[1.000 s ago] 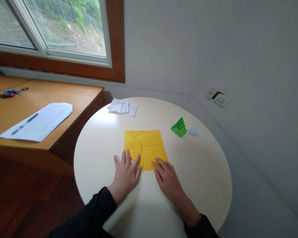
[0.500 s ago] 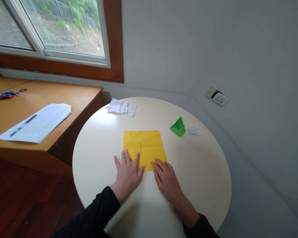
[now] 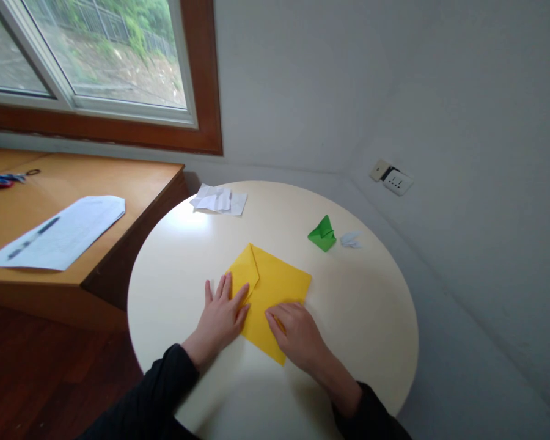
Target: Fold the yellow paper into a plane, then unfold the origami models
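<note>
A yellow square of paper (image 3: 275,284) lies on the round cream table (image 3: 376,305), turned so that one corner points away from me. One flap is folded over near its left corner. My left hand (image 3: 220,313) lies flat on the paper's left edge, fingers spread. My right hand (image 3: 294,330) rests palm down on the paper's near right part. Both sleeves are black.
A folded green paper figure (image 3: 322,233) and a small white one (image 3: 350,239) sit at the table's far right. Crumpled white paper (image 3: 218,200) lies at the far edge. A wooden desk (image 3: 132,183) on the left holds an envelope (image 3: 57,233) and scissors (image 3: 2,179).
The yellow paper has been rotated from square-on to a diamond position, and both hands have shifted with it toward me.
</note>
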Available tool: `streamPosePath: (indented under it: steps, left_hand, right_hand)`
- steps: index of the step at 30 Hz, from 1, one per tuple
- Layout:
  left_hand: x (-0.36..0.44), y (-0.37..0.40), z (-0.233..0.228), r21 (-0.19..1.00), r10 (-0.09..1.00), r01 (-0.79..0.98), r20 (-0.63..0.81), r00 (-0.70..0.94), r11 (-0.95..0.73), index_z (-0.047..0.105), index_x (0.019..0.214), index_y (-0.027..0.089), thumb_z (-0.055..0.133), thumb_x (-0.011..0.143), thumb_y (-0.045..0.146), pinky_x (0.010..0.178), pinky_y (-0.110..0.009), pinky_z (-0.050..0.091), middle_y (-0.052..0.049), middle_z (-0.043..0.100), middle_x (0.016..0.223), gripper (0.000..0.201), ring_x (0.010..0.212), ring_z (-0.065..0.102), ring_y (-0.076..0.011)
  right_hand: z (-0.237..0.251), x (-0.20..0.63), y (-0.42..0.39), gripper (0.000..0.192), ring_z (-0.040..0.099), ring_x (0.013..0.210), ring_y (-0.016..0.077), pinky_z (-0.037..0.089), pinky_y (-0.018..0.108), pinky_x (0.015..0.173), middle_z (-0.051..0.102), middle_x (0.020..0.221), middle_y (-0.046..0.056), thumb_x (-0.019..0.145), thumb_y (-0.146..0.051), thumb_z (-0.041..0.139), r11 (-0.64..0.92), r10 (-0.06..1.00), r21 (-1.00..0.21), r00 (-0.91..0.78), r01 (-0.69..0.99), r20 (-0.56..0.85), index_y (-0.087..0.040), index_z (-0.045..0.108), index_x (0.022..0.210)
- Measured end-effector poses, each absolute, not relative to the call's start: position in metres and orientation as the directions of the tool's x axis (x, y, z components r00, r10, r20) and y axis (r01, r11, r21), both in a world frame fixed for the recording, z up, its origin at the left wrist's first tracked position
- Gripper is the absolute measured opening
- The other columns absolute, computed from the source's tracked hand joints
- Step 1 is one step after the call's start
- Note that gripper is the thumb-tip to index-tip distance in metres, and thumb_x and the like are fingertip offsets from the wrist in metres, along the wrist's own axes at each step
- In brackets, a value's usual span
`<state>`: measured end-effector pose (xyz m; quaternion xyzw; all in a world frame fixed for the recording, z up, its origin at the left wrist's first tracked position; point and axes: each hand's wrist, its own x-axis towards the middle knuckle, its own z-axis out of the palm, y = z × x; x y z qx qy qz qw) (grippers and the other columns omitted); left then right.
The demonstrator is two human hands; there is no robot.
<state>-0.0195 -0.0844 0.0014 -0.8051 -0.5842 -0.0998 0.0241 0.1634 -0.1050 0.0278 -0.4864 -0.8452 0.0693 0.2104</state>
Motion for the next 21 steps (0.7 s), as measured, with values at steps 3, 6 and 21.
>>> streamPosePath:
  steps: [3,6,21]
  left_hand:
    - [-0.022,-0.086,-0.002,0.092,0.922,0.93,0.197,0.334,-0.357,0.05,0.13,0.028,0.039,0.091,0.038,0.107,-0.055,0.018,-0.015,0.039,0.142,0.042,0.132,0.034,-0.0317]
    - [-0.024,-0.088,-0.005,0.091,0.913,0.922,0.207,0.352,-0.376,0.049,0.13,0.031,0.039,0.09,0.042,0.108,-0.052,0.018,-0.013,0.038,0.144,0.043,0.133,0.033,-0.0305]
    - [-0.022,-0.089,-0.008,-0.005,0.908,0.929,0.21,0.362,-0.369,0.04,0.138,0.024,0.032,0.093,0.035,0.107,-0.048,0.024,-0.017,0.039,0.142,0.047,0.134,0.032,-0.0292]
  right_hand:
    - [0.035,0.168,-0.07,0.026,0.062,0.078,0.017,0.044,0.031,0.073,0.069,0.081,0.004,0.091,-0.019,0.04,0.493,0.86,-0.294,-0.407,0.819,0.309,-0.018,0.064,0.082]
    - [0.038,0.165,-0.042,0.028,0.058,0.105,0.0191,0.043,0.035,0.09,0.066,0.112,0.009,0.092,-0.02,0.038,0.576,0.802,-0.232,-0.487,0.784,0.346,-0.017,0.063,0.105]
    - [0.002,0.162,-0.047,0.044,0.033,0.134,0.0244,0.03,0.048,0.107,0.039,0.143,0.01,0.095,-0.029,0.031,0.613,0.788,-0.091,-0.597,0.785,0.154,-0.017,0.04,0.136]
